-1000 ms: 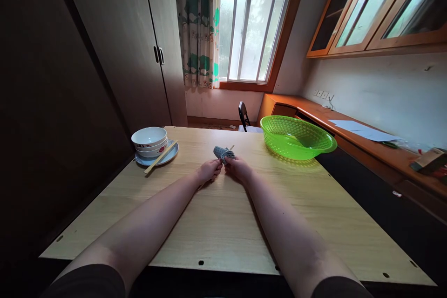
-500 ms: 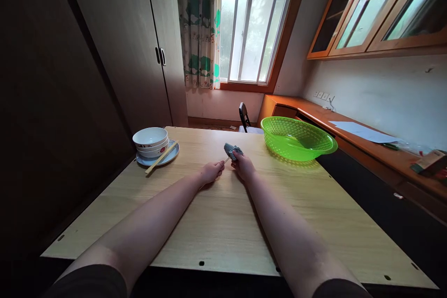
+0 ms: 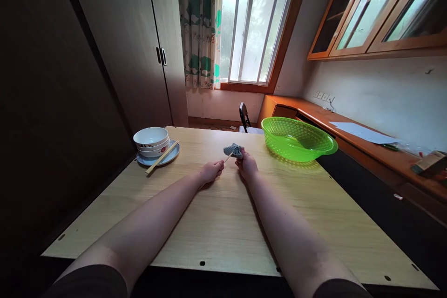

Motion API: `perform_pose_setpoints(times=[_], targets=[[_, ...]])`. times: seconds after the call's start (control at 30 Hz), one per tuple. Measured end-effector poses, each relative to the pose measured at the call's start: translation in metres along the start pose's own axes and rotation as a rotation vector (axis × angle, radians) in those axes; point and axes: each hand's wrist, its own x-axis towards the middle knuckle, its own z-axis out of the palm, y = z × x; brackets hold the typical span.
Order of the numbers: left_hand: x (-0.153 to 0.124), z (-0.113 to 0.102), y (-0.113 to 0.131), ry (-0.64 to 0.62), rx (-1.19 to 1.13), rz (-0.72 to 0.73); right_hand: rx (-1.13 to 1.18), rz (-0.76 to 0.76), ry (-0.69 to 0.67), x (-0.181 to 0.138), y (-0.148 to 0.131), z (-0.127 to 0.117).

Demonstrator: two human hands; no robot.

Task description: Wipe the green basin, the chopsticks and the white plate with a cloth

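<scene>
Grey-blue cloth [image 3: 235,148] is held folded in the right hand [image 3: 248,166], near the far edge of the counter [image 3: 209,223] and between the stack of bowls [image 3: 151,142] and the green basin [image 3: 298,146]. A slender stick [image 3: 228,157], apparently a chopstick, is gripped in the left hand [image 3: 212,172], and its far end is laid across the near face of the cloth.

Compared with one second ago, the cloth has been shifted rightward and the hands have been drawn apart. The stick tip, formerly exposed beyond the cloth, is no longer seen past it; a length of stick is now uncovered between cloth and left hand. The stick is therefore judged to be largely withdrawn from the fold, with contact kept only near its end.

Both arms are extended forward from dark sleeves and converged at the centre. The left wrist is kept roughly in line with its forearm, knuckles upward; the right hand is turned slightly inward. The left fingers are pinched together on the stick. The right fingers are closed on the cloth, with the thumb uppermost. Whether either hand is rested on the counter cannot be told.
</scene>
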Motion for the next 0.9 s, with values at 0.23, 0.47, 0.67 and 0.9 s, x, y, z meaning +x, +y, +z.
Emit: perform_pose_setpoints(times=[0.23,0.47,0.67,0.9], targets=[[0.001,-0.002,-0.002,0.000,-0.008,-0.005,-0.060,0.146,-0.171,-0.003,0.001,0.001],[0.004,0.001,-0.006,0.014,0.028,0.056,-0.326,0.131,-0.183,-0.007,0.014,0.006],[0.004,0.002,-0.002,0.033,0.048,0.063,-0.244,0.154,-0.227,-0.006,0.009,0.003],[0.000,0.002,0.004,0.005,0.044,0.010,-0.088,0.103,-0.185,-0.006,0.005,0.004]])
